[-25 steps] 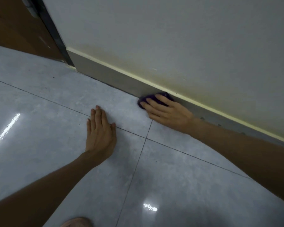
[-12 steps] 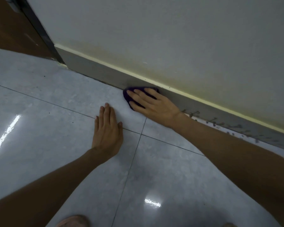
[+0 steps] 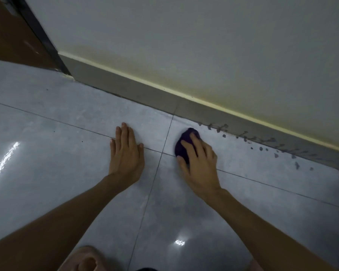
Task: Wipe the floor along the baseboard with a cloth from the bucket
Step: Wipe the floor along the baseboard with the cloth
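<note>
Head view: the tiled floor fills your frame, meeting the grey baseboard along its far edge, where dark specks mark unwiped ground. Your left hand lies flat, fingers together, likely propping your weight. Your right hand presses the bunched purple cloth down, fingers spread over it, just short of the baseboard, so pressure reaches the tile.

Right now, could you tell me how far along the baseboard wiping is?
Partly done. The right hand presses the purple cloth on the floor, just off the baseboard; the left hand lies flat. Dark specks remain along the right stretch.
</note>
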`<state>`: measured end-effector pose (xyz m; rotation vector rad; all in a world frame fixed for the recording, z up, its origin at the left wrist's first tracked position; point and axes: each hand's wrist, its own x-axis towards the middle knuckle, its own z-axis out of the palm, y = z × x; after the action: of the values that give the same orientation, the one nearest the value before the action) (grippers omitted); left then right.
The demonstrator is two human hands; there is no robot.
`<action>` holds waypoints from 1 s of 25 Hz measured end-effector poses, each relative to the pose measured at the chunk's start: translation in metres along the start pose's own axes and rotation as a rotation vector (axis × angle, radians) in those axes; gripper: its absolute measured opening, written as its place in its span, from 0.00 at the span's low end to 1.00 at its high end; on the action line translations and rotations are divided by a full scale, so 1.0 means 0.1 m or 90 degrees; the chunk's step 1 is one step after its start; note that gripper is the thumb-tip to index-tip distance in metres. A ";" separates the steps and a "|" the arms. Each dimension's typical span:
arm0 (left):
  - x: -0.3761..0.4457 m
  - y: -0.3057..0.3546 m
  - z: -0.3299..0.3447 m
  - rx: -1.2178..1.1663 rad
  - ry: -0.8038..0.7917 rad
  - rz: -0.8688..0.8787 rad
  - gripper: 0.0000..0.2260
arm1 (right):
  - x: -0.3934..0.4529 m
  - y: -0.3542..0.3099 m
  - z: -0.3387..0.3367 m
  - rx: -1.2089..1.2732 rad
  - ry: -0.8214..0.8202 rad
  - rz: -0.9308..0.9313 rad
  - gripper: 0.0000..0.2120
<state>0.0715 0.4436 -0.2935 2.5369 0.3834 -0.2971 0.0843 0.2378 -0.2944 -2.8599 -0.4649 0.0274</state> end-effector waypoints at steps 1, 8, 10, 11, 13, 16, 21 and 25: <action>-0.02 0.01 0.04 0.004 0.001 0.004 0.26 | 0.11 -0.04 0.02 -0.008 -0.007 -0.060 0.22; -0.07 -0.07 0.08 0.034 -0.041 0.087 0.25 | -0.07 0.33 0.03 -0.105 0.085 0.151 0.20; -0.08 -0.09 0.10 0.025 -0.032 0.092 0.25 | -0.27 0.06 0.19 -0.084 0.101 0.188 0.21; -0.08 -0.09 0.13 0.015 -0.024 0.092 0.25 | -0.23 -0.10 0.25 -0.068 0.099 0.143 0.21; -0.09 -0.09 0.15 0.004 -0.012 0.084 0.25 | 0.11 -0.24 0.29 -0.055 0.072 -0.033 0.22; -0.08 -0.11 0.14 -0.012 -0.015 0.083 0.25 | 0.43 -0.02 0.16 -0.092 0.052 -0.061 0.24; -0.12 -0.15 0.09 -0.049 -0.015 0.095 0.25 | 0.12 0.31 -0.12 -0.043 0.098 0.088 0.20; -0.20 -0.11 0.09 -0.060 0.017 0.044 0.27 | 1.04 -0.26 -0.16 -0.172 0.280 -0.310 0.17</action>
<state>0.0479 0.4436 -0.3003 2.4574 0.3111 -0.2143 0.1756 0.2902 -0.2708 -2.7862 -1.1098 -0.7828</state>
